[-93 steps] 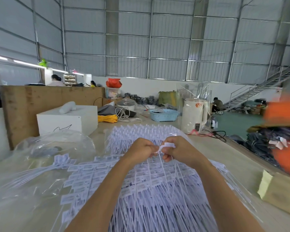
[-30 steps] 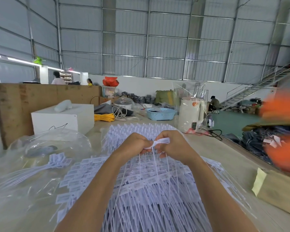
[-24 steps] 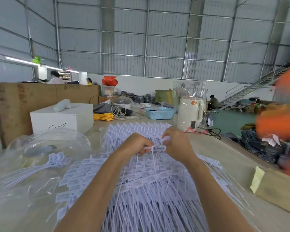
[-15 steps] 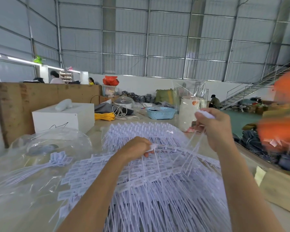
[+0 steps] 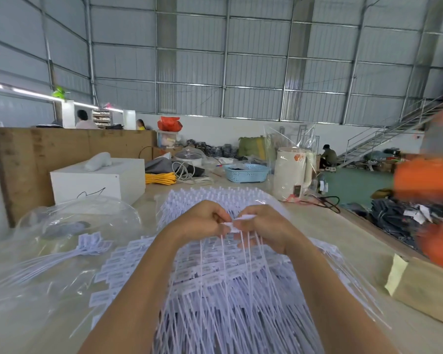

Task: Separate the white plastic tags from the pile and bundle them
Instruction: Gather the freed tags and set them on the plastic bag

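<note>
Basically both hands are pinching tag heads together: left hand, right hand, tags trailing toward the person, pile lying underneath.

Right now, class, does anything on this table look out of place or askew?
Nothing looks damaged or spilled. One small bundle of tags lies apart on the clear plastic bag, left of the main pile, while both hands pinch tags.
</note>
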A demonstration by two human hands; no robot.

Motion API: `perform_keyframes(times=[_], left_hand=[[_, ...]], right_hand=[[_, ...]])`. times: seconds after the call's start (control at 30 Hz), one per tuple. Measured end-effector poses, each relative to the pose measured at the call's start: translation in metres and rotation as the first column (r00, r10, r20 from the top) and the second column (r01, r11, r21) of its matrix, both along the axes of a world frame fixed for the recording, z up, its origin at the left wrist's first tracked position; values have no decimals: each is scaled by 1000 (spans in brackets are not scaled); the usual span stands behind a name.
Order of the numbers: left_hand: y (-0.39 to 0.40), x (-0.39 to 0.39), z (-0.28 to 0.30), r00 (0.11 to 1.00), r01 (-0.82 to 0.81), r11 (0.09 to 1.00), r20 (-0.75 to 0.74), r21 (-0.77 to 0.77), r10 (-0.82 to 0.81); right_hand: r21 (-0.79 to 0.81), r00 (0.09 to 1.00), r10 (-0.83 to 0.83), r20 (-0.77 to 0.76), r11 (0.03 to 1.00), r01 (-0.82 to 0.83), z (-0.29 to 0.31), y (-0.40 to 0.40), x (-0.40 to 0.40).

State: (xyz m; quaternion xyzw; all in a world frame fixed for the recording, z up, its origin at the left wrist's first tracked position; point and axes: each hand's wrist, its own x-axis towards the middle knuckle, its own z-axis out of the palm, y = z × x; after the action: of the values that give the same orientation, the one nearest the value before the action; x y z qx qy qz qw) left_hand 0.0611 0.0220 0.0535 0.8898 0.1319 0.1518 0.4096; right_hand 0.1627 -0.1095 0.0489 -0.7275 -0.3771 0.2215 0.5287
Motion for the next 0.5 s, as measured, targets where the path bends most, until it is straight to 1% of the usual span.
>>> perform_keyframes(times=[0.1,0.2,0.27,0.33,0.37,0.43,0.5], left_hand=[[-1,-2,0,999,28,999,20,-26,-28],[2,-4,0,1000,23,999,2,-42,-23],[5,-5,1,998,17,1000,-59,22,-15],[7,-4,-1,991,-12,996,-130,92,24],[8,-4,-2,988,-24,995,-149,96,38],[7,-3,-3,989,-38,996,-143,83,50],[7,-3,-3,994,-42,996,-101,80,50]], right_hand=[[50,997,55,-58,997,-52,-8,5,-3],[121,999,-19,-28,992,23,-6,3,0],[143,999,-43,-22,989,46,-4,2,1],[142,999,-53,-7,988,54,-4,3,1],[134,998,-56,9,989,55,-4,3,1],[117,998,-52,47,992,46,-5,5,2],[91,996,-30,89,996,22,-5,4,3]])
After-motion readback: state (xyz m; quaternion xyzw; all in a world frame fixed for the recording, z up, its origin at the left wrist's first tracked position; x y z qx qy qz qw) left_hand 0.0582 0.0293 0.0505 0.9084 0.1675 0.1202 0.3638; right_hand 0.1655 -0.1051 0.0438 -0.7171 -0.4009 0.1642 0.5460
